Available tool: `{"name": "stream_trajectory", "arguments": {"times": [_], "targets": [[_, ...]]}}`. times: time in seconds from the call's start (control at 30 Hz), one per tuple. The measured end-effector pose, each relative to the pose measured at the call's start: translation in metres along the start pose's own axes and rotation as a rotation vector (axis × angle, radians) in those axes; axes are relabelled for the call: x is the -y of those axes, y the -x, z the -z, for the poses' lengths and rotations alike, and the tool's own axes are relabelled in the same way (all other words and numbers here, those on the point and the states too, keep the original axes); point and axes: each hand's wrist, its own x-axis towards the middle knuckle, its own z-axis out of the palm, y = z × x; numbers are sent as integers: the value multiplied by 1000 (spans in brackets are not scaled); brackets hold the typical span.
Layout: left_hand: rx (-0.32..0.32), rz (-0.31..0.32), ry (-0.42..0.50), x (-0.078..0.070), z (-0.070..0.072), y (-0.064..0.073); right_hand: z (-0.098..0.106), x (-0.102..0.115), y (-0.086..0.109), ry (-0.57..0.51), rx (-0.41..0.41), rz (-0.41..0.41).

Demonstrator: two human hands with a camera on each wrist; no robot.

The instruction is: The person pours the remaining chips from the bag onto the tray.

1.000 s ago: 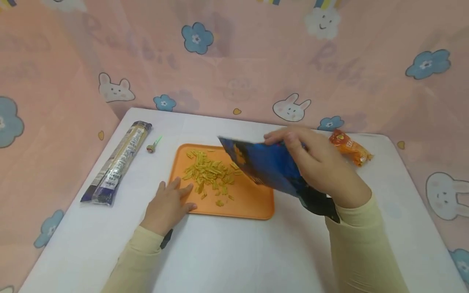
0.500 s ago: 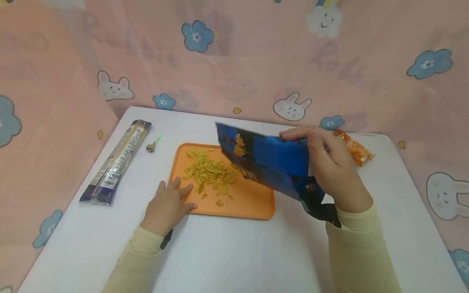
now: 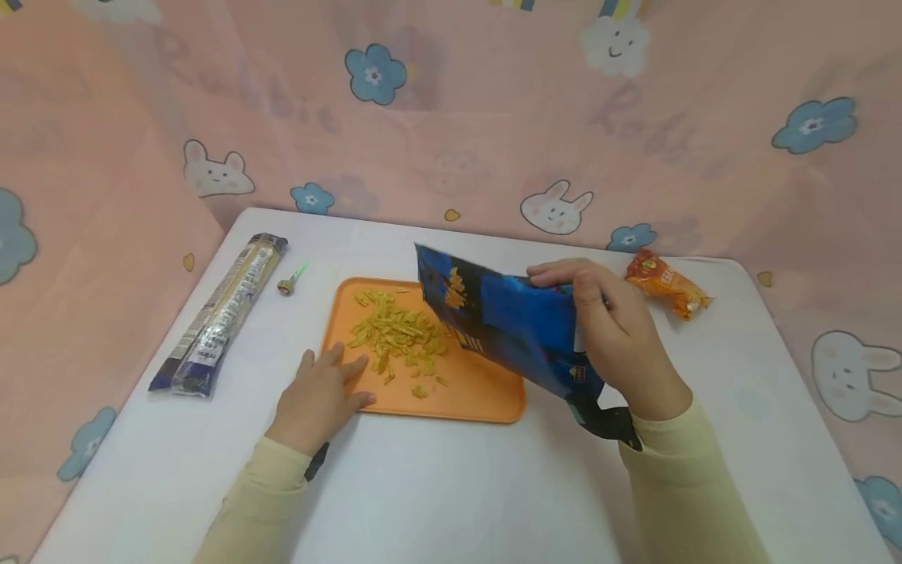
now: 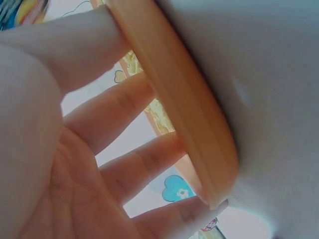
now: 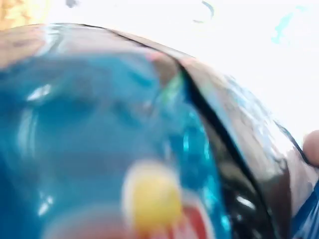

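Observation:
Yellow strip-shaped chips (image 3: 397, 330) lie in a loose pile on the orange tray (image 3: 479, 395). My left hand (image 3: 315, 403) rests at the tray's front left corner with spread, fairly straight fingers. In the left wrist view, these fingers (image 4: 132, 169) reach across the tray's rim (image 4: 182, 107). My right hand (image 3: 609, 333) grips a blue and black chip bag (image 3: 510, 317) by its upper right part, tilted above the tray's right side. The bag covers part of the tray, and its inside is hidden. Close up in the right wrist view, the blue bag (image 5: 94, 124) is blurred.
Two long clear-and-purple packets (image 3: 221, 317) lie at the table's left. A small lollipop (image 3: 286, 287) with a green stick is beside them. An orange snack packet (image 3: 668, 283) lies at the back right. A pink patterned cloth (image 3: 437, 117) hangs behind the white table (image 3: 437, 493).
The chip bag has turned so that more of its printed front shows, and its left end is higher than a second ago. My left hand stays at the tray.

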Motion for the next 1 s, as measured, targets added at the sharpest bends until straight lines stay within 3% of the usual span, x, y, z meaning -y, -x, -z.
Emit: {"name": "stream_trajectory", "arguments": {"times": [0.23,0.5,1.0], "targets": [[-5,-15,-15,1,4,2,4,-2,1,-37,-5,-108],[-9,2,-6,2,1,1,12,-1,12,-40,-42,-128],[-15,11,-10,0,-3,1,47,-13,51,35,-173,-267]]}}
